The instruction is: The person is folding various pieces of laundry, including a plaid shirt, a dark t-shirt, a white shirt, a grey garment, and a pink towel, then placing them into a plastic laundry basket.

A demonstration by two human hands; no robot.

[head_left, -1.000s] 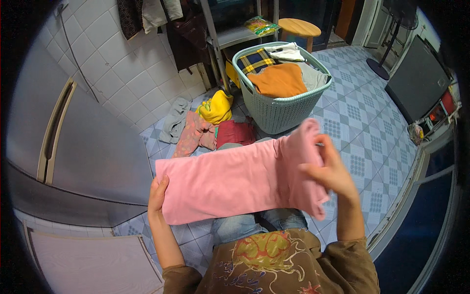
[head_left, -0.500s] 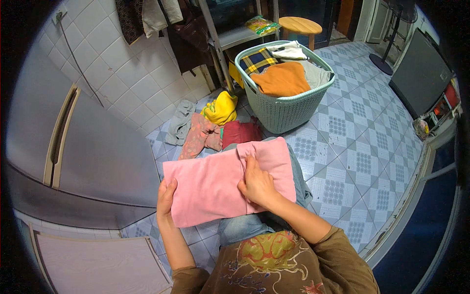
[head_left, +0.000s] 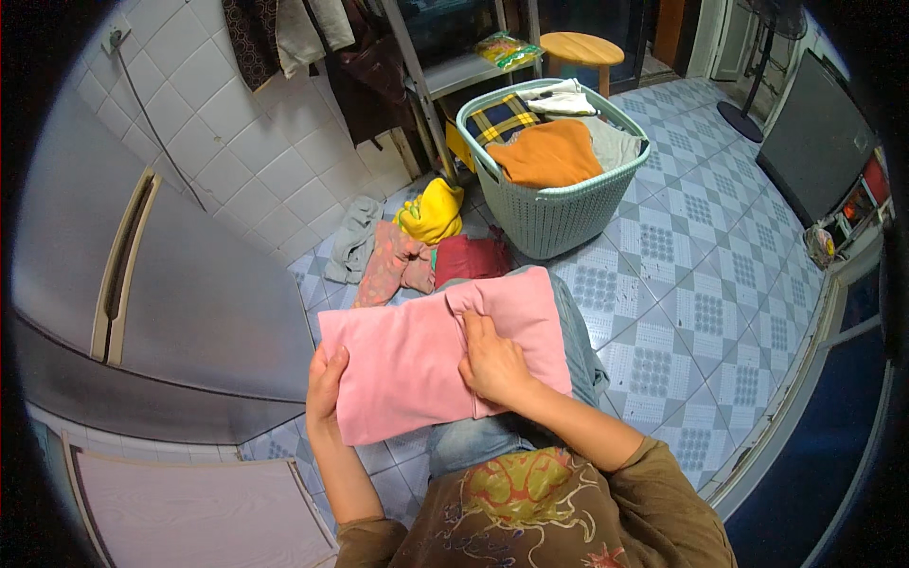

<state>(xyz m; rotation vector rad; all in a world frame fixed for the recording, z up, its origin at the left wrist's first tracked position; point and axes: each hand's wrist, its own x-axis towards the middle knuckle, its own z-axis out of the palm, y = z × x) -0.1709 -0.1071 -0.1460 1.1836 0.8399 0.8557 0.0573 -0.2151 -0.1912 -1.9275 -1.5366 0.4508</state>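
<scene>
A pink garment [head_left: 398, 355], folded into a flat rectangle, lies across my lap. My left hand [head_left: 327, 386] is closed on its left edge, thumb on top and fingers hidden beneath. On the right part, my right hand [head_left: 496, 367] is closed at the edge of a folded-over layer, its fingertips tucked in at the crease. The cloth puckers a little around those fingers. What kind of garment it is cannot be made out in this folded form.
Ahead stands a pale green laundry basket [head_left: 561, 216] holding clothes, an orange one [head_left: 549, 153] on top. Beyond my knees, a yellow cloth [head_left: 431, 210], a patterned pink one [head_left: 388, 260], a grey one [head_left: 354, 239] and a dark red one [head_left: 469, 262] lie on the floor. A refrigerator [head_left: 208, 293] stands at left.
The edge of the folded-over layer has shifted slightly left, and my right hand's fingers have curled in at it. My left hand keeps its grip on the left edge.
</scene>
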